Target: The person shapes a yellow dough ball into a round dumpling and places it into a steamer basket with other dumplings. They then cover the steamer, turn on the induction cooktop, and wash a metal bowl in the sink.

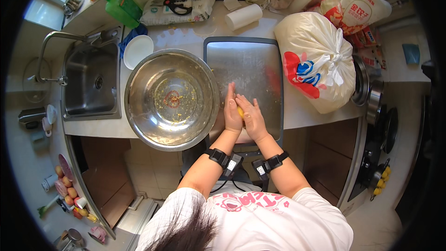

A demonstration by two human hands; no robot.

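Note:
A yellow lump that looks like dough (240,112) is pressed between my two palms, and most of it is hidden by the fingers. My left hand (232,113) points away from me with its fingers straight. Slanting in from the other side, my right hand (254,120) covers the lump with its fingers slightly spread. Both hands are above the near part of a stainless-steel board with a dark rim (244,52). To the left stands a large stainless-steel bowl (139,111) with yellow crumbs stuck to its bottom.
A tied white plastic bag (313,42) bulges beside the board. Left of the bowl are a white plate (138,52) and a steel sink (80,76). Scissors (179,3) rest on a wipes pack (204,7) behind. Yellow balls (381,183) sit in a pan at far right.

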